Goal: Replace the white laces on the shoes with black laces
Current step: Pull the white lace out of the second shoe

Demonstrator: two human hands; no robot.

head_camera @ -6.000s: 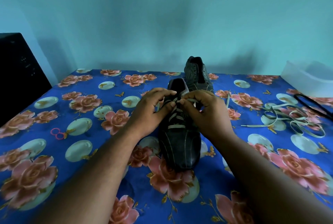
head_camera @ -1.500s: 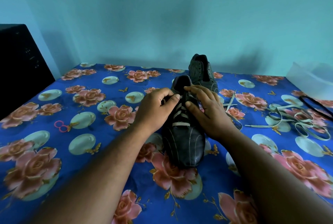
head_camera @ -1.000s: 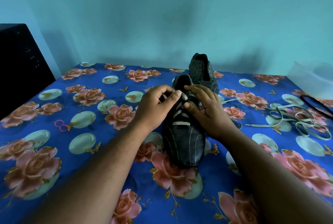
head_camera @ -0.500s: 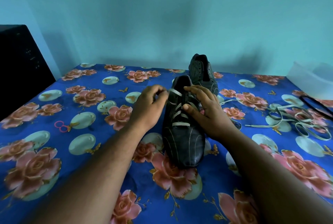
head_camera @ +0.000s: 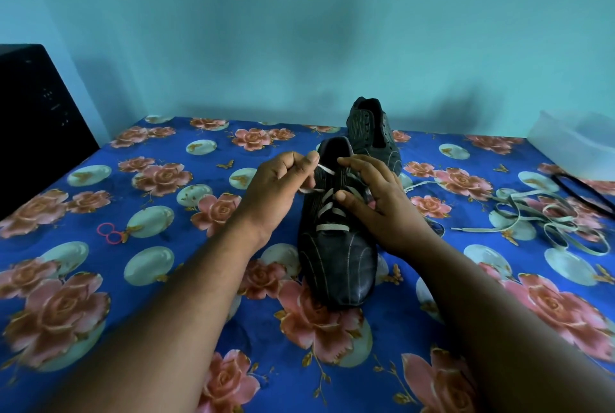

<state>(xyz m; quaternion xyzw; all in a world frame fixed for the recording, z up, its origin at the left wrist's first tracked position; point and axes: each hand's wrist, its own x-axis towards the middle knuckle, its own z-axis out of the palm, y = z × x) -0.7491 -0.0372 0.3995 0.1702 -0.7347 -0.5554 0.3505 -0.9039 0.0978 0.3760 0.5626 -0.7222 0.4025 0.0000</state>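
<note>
On the blue rose-print cloth (head_camera: 159, 279), the left hand (head_camera: 279, 193) pinches the near black leather shoe's (head_camera: 336, 256) white flat lace (head_camera: 324, 170); the right hand (head_camera: 376, 206), fingers loosely spread, rests on its side. Black cord (head_camera: 575, 189) runs out of view at right.

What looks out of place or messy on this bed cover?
A loose white lace lies in a tangled heap on the floral cover, right of the near shoe. The far shoe has bare eyelets. Two pink rings lie stray on the left.
</note>
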